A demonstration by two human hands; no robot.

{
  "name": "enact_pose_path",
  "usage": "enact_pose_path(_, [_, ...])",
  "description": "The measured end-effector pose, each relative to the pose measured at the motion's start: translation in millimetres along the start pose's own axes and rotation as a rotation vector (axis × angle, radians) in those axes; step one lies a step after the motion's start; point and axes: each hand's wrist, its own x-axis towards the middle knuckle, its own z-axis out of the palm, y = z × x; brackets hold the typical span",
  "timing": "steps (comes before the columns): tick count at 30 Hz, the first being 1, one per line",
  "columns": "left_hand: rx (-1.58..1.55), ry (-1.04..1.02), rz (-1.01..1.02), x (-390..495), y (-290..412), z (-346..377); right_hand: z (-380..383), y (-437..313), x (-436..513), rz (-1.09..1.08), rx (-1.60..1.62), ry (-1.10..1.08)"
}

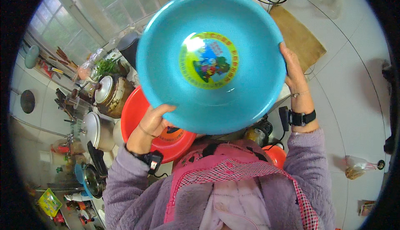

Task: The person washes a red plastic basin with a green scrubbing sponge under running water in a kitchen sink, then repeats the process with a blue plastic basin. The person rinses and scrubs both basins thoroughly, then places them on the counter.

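A large blue plastic basin (212, 105) is held up in front of me, its inside facing the camera, with a printed round picture on its bottom. My left hand (153, 120) grips its lower left rim, the thumb lying over the edge. At the right rim is my right hand (293, 67), its thumb on the edge and its fingers mostly hidden behind. Below and to the left, partly covered by the blue basin and my left hand, lies a red plastic basin (134, 105).
A lidded pot (115, 98), a pressure cooker (100, 133) and leafy greens (106, 66) stand along the counter at the left, under a window (122, 2). A wooden board (297, 39) leans against the tiled wall at upper right. An orange-red container (276, 155) is low at the right.
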Motion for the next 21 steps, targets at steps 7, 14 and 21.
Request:
enact_pose_path(7, [-0.198,0.429,0.223,-76.7,-23.0,-34.2,-23.8,104.8,50.4,0.139,-0.626,-0.176])
enact_pose_path(14, [-0.243,0.71,0.347,-114.9,-44.0,-45.6,-29.2,223.7,63.1,-0.018,-1.281,-0.428])
enact_pose_path(21, [-0.301,0.727,0.271,-114.8,-57.9,-32.7,-8.3,231.3,55.0,0.259,-1.153,-0.331])
